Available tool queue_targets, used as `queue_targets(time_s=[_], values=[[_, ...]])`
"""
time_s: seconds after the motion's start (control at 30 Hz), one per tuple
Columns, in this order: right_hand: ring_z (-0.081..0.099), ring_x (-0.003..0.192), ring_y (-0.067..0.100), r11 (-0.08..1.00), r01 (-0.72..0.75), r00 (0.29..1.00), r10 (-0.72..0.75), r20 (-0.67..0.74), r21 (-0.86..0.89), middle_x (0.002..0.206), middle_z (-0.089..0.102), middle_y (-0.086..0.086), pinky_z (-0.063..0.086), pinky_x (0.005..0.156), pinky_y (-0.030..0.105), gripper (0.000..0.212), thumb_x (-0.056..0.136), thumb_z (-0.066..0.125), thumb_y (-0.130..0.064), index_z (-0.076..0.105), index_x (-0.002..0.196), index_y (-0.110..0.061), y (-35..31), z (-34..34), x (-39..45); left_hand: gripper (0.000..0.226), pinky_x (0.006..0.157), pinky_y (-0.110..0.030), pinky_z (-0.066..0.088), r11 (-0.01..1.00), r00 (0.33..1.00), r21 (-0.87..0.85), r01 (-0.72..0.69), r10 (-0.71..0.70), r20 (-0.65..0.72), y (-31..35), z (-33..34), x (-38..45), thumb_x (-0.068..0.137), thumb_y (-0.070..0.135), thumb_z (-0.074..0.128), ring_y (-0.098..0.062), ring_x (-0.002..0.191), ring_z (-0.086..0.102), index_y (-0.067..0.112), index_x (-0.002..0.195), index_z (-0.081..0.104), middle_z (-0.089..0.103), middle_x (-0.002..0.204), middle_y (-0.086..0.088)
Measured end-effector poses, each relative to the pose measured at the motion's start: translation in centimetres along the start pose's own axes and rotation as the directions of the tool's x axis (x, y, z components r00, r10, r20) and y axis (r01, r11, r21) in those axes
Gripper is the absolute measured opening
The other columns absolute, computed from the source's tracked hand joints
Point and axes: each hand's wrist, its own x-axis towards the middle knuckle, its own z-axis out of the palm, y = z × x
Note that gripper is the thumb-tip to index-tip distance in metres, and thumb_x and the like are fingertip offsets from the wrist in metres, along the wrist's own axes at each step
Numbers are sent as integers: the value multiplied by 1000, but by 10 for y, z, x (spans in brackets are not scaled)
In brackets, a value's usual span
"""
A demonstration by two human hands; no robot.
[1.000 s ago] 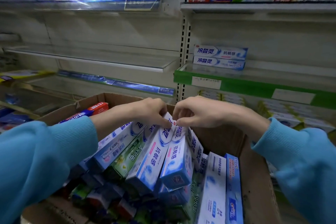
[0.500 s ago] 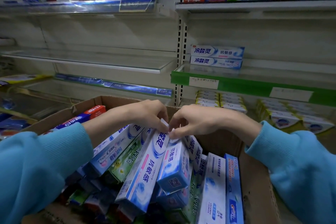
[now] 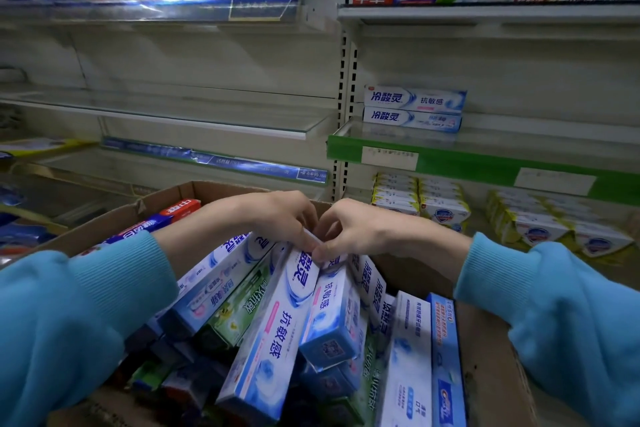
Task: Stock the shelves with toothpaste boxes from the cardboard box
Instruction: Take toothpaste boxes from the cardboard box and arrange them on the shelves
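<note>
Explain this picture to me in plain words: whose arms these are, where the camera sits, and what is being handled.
There is no machine here. A camera worn on a person's head looks forward and down, so the two blue sleeves are that person's own arms. The left hand and right hand meet over an open cardboard box piled with toothpaste boxes. Their fingertips pinch the top ends of two white-and-blue boxes: the left hand on the long toothpaste box, the right hand on the shorter one beside it. Behind stand store shelves: two matching boxes stacked on the green-edged shelf, and the glass shelf to its left looks bare.
</note>
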Motion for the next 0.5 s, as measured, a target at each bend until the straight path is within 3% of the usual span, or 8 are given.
queue_targets(time_s=[0.1, 0.17, 0.23, 0.3, 0.4, 0.5], values=[[70, 92, 27, 987, -3, 1000, 7, -28, 158, 97, 75, 12, 54, 84, 45, 25, 78, 81, -23, 75, 97, -8, 1, 3, -1, 40, 78, -27, 52, 1000, 1000, -12, -7, 7, 19, -1, -3, -3, 89, 39, 74, -17, 100, 66, 17, 122, 64, 69, 109, 3], [68, 81, 22, 956, 1, 999, 14, -49, 292, 97, 75, 15, 54, 74, 43, 24, 78, 81, -17, 75, 100, -7, 1, 4, 0, 32, 80, -30, 52, 1000, 1000, -12, -9, 9, 22, -1, -3, -3, 90, 35, 73, -19, 97, 67, 17, 116, 65, 71, 105, 1], [62, 73, 16, 917, 9, 998, 16, -58, 398, 99, 73, 23, 50, 61, 32, 22, 81, 78, -9, 74, 102, -5, -1, 4, 2, 19, 72, -26, 51, 1000, 1000, -22, -19, 20, 24, -3, -3, -2, 90, 28, 74, -17, 89, 67, 19, 104, 66, 71, 95, 4], [61, 67, 13, 882, 10, 999, 15, -51, 470, 97, 71, 23, 47, 59, 27, 19, 83, 75, -2, 72, 102, -3, -1, 5, 2, 12, 64, -21, 49, 999, 999, -43, -26, 27, 31, -3, -4, -3, 89, 24, 74, -12, 80, 66, 25, 92, 62, 68, 86, 9], [68, 73, 16, 817, 23, 1000, -11, -24, 576, 94, 69, 12, 49, 69, 34, 17, 85, 73, 0, 67, 100, -4, -3, 6, -1, 14, 65, -20, 50, 999, 1000, -35, -21, 22, 15, 0, -5, -6, 90, 20, 73, -13, 82, 66, 20, 100, 63, 70, 92, 4], [72, 85, 27, 829, 38, 999, -45, -1, 558, 92, 66, 13, 52, 68, 40, 19, 88, 73, -10, 57, 96, -5, -13, 7, -7, 25, 75, -32, 55, 1000, 1000, 5, -9, 9, -13, 0, -5, -5, 85, 12, 71, -21, 93, 68, 13, 110, 66, 72, 101, -3]])
